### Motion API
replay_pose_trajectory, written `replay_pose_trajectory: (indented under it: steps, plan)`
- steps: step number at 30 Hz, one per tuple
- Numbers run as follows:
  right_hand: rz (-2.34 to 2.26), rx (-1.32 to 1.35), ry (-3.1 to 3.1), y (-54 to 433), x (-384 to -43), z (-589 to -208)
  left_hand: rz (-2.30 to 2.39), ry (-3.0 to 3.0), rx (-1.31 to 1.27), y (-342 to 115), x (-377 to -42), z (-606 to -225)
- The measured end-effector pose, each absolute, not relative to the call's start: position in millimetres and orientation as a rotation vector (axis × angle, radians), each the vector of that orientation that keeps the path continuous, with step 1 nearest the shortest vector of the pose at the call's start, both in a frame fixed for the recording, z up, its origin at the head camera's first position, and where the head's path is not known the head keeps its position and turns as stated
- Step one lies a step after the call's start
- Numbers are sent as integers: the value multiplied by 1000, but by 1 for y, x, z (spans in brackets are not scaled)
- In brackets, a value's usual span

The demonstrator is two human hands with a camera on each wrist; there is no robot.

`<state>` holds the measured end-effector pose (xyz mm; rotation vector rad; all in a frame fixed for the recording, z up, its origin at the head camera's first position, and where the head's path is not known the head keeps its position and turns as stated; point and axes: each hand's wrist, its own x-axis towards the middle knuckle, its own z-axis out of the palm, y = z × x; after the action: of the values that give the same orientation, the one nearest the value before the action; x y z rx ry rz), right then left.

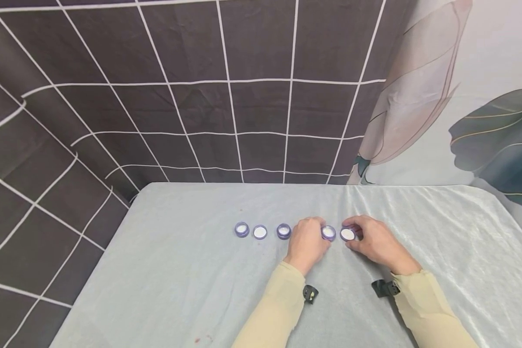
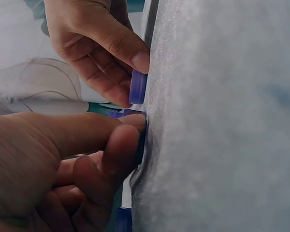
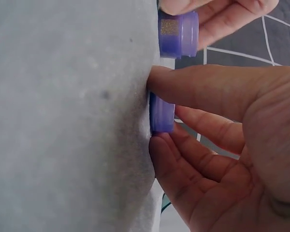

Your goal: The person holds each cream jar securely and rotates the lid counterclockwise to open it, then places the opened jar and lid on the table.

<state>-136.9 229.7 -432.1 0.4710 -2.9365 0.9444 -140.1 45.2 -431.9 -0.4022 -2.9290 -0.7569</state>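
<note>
My left hand [image 1: 306, 244] pinches a small open purple jar [image 1: 328, 233] standing on the cloth. In the right wrist view this jar [image 3: 179, 35] shows a gold-patterned patch on its side. Just to its right, my right hand [image 1: 374, 239] holds a round purple lid [image 1: 347, 234] between thumb and fingers, white inside facing up. The lid [image 3: 162, 116] lies flat at the cloth, apart from the jar. Left of my left hand stands another open purple jar [image 1: 283, 231]; whatever lies beneath that hand is hidden.
Farther left on the grey-blue cloth [image 1: 156, 270] are a third open jar [image 1: 241, 229] and a loose lid [image 1: 259, 232]. A dark gridded curtain [image 1: 261, 106] hangs behind the table and on the left; a leaf-patterned one [image 1: 426, 121] hangs at the right.
</note>
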Motion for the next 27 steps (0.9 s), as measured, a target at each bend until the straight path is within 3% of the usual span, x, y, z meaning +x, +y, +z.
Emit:
replay_pose_trajectory:
  steps: [27]
  plan:
    - [828, 567, -2886, 227, -133, -420, -1022, -2814, -351, 27, -133, -396]
